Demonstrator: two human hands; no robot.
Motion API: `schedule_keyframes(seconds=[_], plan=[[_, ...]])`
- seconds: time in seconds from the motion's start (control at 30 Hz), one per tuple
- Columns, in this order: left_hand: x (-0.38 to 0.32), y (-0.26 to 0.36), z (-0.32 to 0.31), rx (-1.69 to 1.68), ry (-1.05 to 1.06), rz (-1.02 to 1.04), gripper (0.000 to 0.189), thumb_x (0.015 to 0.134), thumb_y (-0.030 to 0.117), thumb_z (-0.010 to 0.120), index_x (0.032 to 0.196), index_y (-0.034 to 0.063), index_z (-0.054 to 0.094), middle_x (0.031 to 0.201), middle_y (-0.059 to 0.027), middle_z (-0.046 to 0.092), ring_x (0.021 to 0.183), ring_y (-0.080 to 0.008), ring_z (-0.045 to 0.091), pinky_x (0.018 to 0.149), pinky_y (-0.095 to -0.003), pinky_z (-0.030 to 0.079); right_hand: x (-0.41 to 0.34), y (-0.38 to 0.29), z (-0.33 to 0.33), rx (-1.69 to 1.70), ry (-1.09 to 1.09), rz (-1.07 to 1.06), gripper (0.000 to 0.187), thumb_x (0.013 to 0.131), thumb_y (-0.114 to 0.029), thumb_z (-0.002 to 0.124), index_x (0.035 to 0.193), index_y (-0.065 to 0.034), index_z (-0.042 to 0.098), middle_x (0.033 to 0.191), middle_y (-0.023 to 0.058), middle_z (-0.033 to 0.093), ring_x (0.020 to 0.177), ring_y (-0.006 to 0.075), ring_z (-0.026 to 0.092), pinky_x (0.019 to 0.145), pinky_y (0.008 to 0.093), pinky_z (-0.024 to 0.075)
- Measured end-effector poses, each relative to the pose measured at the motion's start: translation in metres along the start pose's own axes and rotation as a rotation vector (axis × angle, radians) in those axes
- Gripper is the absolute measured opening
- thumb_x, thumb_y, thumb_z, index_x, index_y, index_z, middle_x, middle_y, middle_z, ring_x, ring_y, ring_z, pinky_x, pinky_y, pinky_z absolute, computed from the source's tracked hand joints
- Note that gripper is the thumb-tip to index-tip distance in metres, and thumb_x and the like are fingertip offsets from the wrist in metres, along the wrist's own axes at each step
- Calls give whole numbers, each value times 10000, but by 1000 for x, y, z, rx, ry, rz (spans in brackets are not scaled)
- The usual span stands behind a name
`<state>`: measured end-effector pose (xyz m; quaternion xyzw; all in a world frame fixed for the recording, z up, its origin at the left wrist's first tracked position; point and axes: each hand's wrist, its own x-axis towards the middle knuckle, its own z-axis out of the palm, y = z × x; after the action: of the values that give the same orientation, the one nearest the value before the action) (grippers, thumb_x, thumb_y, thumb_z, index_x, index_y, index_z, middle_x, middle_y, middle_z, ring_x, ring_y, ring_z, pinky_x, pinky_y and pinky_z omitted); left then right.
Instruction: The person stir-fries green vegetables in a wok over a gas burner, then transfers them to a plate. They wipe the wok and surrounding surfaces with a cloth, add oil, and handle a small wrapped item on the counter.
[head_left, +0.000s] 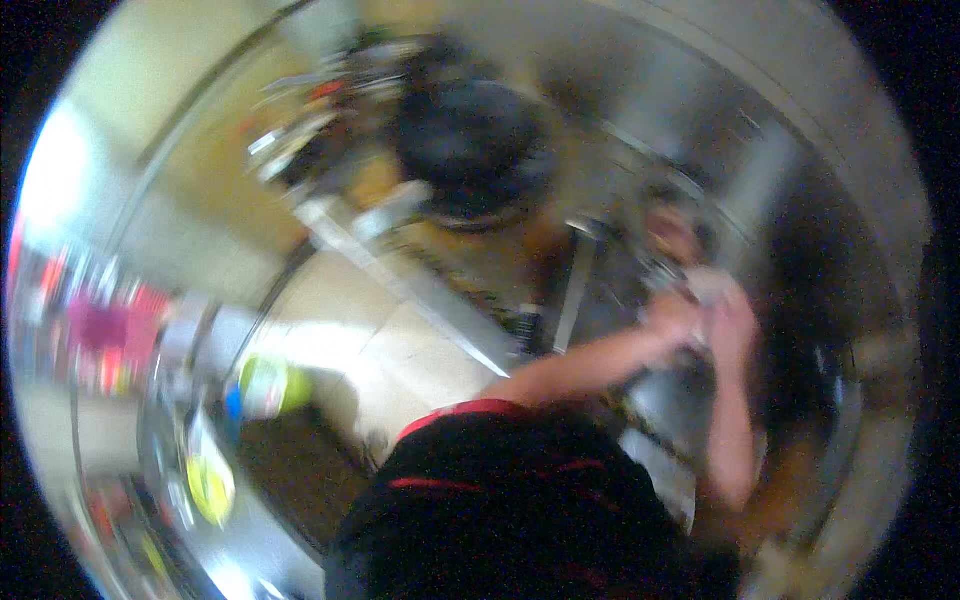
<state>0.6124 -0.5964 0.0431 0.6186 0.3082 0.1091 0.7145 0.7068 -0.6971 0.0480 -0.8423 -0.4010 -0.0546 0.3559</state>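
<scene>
The view is strongly blurred. My left hand (675, 319) and my right hand (727, 311) are close together on the right, over a dark, metallic-looking work area. Small shiny and pale shapes show between and just beyond them; whether either hand grips something cannot be made out. Just above my hands is a blurred, roundish thing (675, 229) with a reddish-brown middle. A large, round, dark pan or wok (472, 150) lies farther to the upper left.
Cluttered small items stand beside the dark round vessel. A long pale counter edge (405, 285) runs diagonally by the tiled floor (405, 352). At left are a green-and-white container (274, 386), a yellow-green item (210, 480) and a metallic surface (262, 540).
</scene>
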Motion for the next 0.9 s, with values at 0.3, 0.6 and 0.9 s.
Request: schedule_keyframes(seconds=[0.3,0.6,0.9], plan=[[-42,-17,-13,45,583,385,212,606,153,646,709,-11,558,762,-215,580,724,-377,574,663,-441,468,4,-15,43,-36,-142,134,326,836,-241,471,1021,12,560,998,228,591,910,390,550,806,418,425],[5,-47,-25,-419,93,-4,278,703,172,670,895,-20,608,762,-76,626,641,-157,586,540,-307,484,16,-1,70,318,-74,-135,226,765,-109,545,949,11,598,975,146,628,924,257,587,814,342,450],[22,-60,14,419,445,927,99,649,19,560,656,26,462,663,-163,463,622,-364,483,559,-423,404,20,32,74,131,15,456,249,760,-272,553,822,-40,618,785,180,625,745,344,603,687,414,462]])
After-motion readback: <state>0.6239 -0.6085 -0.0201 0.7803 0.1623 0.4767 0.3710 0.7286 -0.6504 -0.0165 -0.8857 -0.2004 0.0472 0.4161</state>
